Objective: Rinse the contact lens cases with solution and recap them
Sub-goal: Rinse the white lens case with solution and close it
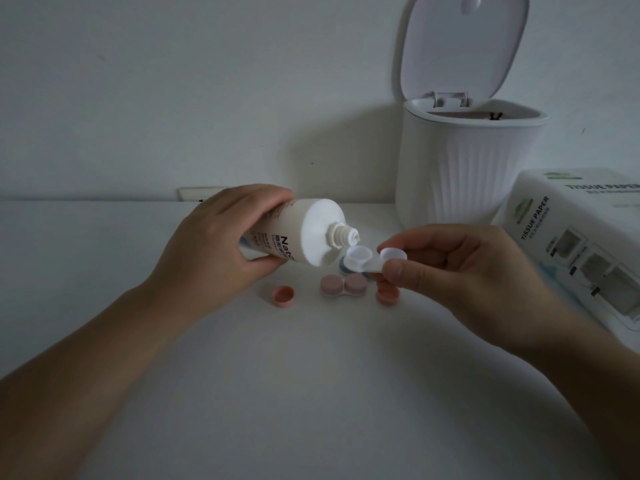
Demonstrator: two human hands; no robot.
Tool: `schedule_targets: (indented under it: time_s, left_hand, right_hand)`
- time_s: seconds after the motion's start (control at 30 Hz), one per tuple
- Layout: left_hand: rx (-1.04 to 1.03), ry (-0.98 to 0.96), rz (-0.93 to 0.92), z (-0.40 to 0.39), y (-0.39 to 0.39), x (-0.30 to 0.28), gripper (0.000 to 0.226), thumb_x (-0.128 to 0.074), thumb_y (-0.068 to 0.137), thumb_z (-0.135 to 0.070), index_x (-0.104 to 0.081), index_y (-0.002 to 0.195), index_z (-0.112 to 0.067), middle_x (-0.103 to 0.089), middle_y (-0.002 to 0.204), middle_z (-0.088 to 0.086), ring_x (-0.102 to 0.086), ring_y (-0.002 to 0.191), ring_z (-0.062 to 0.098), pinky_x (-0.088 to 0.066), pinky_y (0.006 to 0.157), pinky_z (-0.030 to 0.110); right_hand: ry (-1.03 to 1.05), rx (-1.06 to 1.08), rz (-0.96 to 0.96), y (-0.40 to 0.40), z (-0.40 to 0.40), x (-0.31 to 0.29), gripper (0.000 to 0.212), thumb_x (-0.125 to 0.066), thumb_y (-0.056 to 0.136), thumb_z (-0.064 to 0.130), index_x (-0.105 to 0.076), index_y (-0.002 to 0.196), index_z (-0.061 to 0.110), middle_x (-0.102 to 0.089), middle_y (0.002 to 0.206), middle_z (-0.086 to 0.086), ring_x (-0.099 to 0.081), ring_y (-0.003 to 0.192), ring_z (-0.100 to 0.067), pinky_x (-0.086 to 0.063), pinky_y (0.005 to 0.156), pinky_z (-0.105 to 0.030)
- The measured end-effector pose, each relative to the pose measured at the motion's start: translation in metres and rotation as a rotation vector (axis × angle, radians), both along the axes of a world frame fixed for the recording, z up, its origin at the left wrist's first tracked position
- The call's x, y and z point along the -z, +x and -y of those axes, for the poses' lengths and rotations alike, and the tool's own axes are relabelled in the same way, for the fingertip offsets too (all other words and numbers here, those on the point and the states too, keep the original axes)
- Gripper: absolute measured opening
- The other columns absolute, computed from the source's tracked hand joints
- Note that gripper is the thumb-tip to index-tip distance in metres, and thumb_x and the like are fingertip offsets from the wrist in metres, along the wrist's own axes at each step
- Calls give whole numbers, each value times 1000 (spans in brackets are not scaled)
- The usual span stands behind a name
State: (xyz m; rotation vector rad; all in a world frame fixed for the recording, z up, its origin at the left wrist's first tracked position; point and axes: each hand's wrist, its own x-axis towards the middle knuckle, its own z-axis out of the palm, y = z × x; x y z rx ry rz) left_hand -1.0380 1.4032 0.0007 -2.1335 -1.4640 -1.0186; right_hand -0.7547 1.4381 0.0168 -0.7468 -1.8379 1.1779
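worktop (311,393): pale, dimly lit, with both forearms reaching in over its near part.
loose cap (283,296): pink, lying open side up on the worktop, left of the capped case.
capped case (343,285): two pink lids side by side on a pale base, resting on the worktop below the hands.
second loose cap (387,296): pink, on the worktop just under the right hand's fingers, partly hidden.
right hand (460,271): its grip is clamped on the open case, thumb on top pinching one end, fingers curled beneath.
open case (370,259): white, uncapped, held above the worktop with both wells facing up; something teal shows just behind it, perhaps another cap.
left hand (221,244): its grip is wrapped round the bottle's body.
bottle (308,233): white, uncapped, tipped on its side, nozzle right over the case's left well.
tissue pack (581,244): at the right edge, printed "tissue paper".
bin (464,161): white, ribbed, lid raised, at the back against the wall.
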Motion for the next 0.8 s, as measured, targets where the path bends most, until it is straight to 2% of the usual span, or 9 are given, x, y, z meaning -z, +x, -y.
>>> schedule_targets:
  time_s: [0.17,0.27,0.47,0.67,0.8]
  left_hand:
    - [3,29,-19,1,1,-2,65,-90,68,-10,-63,127,-11,-67,127,1,-59,116,19,-46,96,28]
    - [1,48,-22,1,2,-2,64,-88,68,-7,-64,127,-9,-66,128,2,-58,119,19,-44,99,26]
    - [-22,62,-25,2,4,-4,63,-87,68,-1,-65,126,-6,-65,130,3,-57,124,19,-39,103,17]
    - [-21,98,-26,2,5,-6,60,-83,68,5,-65,125,-2,-65,131,7,-56,127,23,-42,108,29]
    - [-15,93,-25,2,6,-6,60,-83,68,6,-65,125,-1,-65,131,8,-56,127,25,-42,110,32]
  right_hand:
    - [-9,5,12,1,0,-1,30,-77,73,30,-78,94,8,-78,77,-8,-71,78,-41,-60,79,-37]
    - [-3,7,23,1,1,-1,30,-77,72,32,-78,93,11,-78,77,-7,-73,77,-38,-60,79,-34]
    - [4,13,36,0,1,0,36,-77,69,39,-78,93,13,-79,78,-6,-75,76,-35,-61,83,-41]
    - [-4,3,27,0,0,1,37,-77,70,40,-78,94,12,-78,78,-6,-74,76,-37,-61,83,-42]
    - [-9,-12,17,0,1,1,36,-77,71,39,-78,94,11,-78,78,-6,-73,76,-39,-61,82,-43]
